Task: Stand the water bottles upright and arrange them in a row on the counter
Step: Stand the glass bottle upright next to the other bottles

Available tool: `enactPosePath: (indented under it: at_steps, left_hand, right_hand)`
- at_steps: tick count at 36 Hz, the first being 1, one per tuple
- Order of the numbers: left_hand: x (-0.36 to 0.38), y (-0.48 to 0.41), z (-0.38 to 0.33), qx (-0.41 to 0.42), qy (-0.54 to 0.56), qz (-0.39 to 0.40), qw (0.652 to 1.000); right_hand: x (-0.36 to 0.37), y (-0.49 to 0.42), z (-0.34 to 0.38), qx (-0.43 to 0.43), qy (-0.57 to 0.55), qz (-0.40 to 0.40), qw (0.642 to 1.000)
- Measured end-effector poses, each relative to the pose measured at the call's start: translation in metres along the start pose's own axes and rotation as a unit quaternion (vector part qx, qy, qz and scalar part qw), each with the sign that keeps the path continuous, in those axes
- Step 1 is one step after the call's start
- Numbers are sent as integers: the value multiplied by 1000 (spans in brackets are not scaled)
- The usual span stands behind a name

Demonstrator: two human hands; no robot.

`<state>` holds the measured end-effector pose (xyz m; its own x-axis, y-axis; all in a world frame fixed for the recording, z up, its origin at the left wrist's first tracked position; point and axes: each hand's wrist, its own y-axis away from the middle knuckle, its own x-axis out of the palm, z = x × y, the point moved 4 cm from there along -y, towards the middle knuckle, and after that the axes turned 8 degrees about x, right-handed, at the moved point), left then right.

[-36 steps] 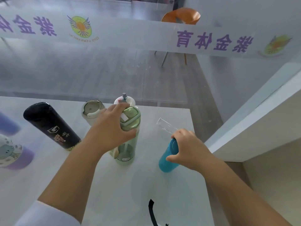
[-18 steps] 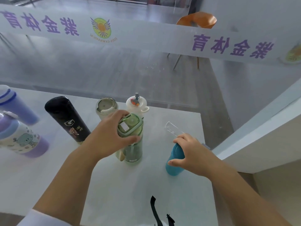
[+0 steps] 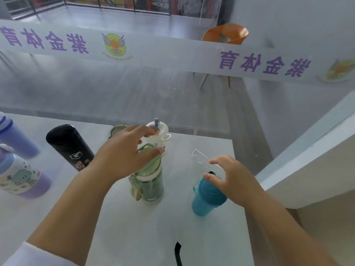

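Seven bottles stand upright on the white counter (image 3: 134, 227), lids up. The green bottle (image 3: 148, 186) is mid-counter. The teal bottle (image 3: 204, 201) is near the right edge, a clear flap (image 3: 201, 160) by its top.

The left hand (image 3: 124, 156) lies over the green lid, fingers loosely apart. The right hand (image 3: 235, 179) is beside the teal lid, fingers spread, gripping nothing.

A white-capped bottle (image 3: 158, 129) and a grey-capped bottle (image 3: 116, 129) line the far edge. The black bottle (image 3: 69, 146), blue bottle (image 3: 15, 139) and purple bottle (image 3: 21, 179) stand leftward. Their contents don't show.
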<state>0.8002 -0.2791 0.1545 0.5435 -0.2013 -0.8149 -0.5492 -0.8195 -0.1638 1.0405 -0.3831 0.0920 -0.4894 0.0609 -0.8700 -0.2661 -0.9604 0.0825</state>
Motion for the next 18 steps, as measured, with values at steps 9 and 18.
enactPosePath:
  at_steps: [9,18]
  left_hand:
    - [22,-62,-45,118,-180,147,965]
    - [62,-91,-60,155,-248,253,922]
  right_hand:
    - [-4,-13,-62,91,82,-23,992]
    - [31,-29,-113,205,148,93,963]
